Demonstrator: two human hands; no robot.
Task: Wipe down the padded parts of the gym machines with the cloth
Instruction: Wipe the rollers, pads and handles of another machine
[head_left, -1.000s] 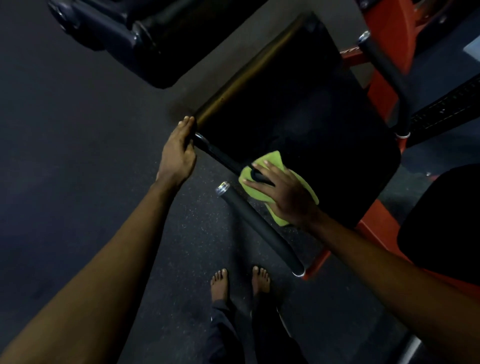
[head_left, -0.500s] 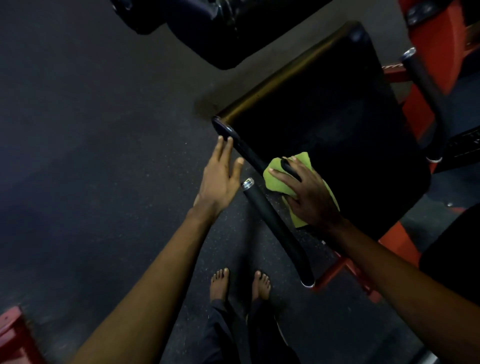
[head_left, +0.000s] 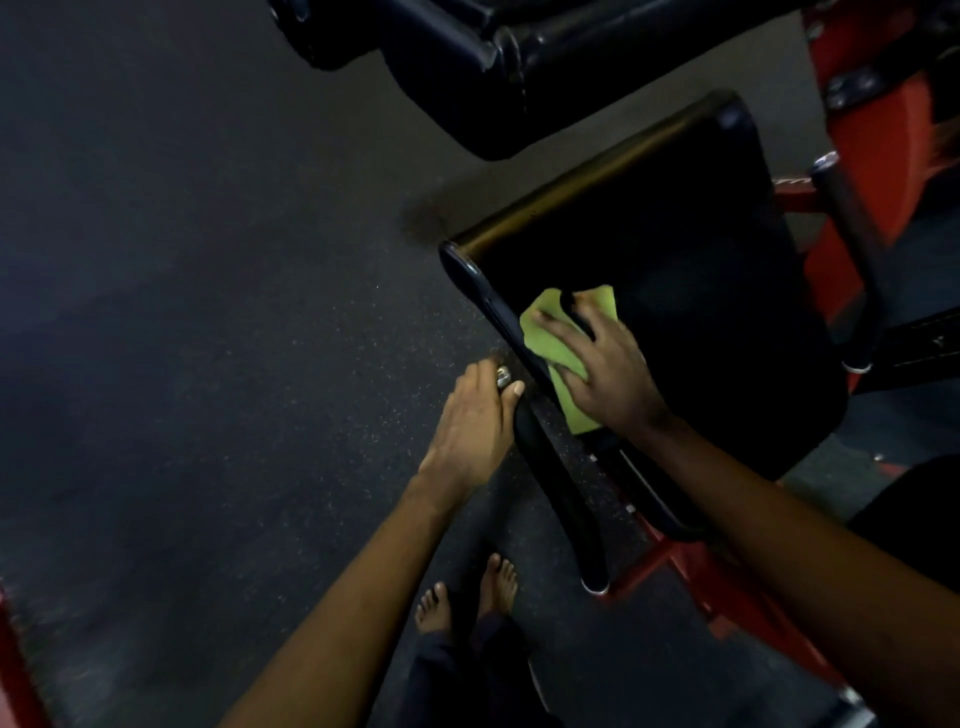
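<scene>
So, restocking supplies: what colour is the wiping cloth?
Yellow-green cloth, seen in the head view.

The cloth (head_left: 558, 340) lies at the pad (head_left: 675, 270) edge under my right hand (head_left: 608, 379); just left, my left hand (head_left: 475, 421) grips the handle (head_left: 563, 499).

One view only: head-worn, wide-angle. It faces forward and steeply down from above the black pad (head_left: 675, 291), which fills the right of centre at close range, within arm's reach. Both forearms (head_left: 337, 597) enter from the bottom edge and run up toward the pad's near side. The bare feet (head_left: 467, 592) stand on the floor (head_left: 182, 364) just below the pad's near corner. A second black pad (head_left: 519, 78) is cropped by the top edge, beyond the first.
</scene>
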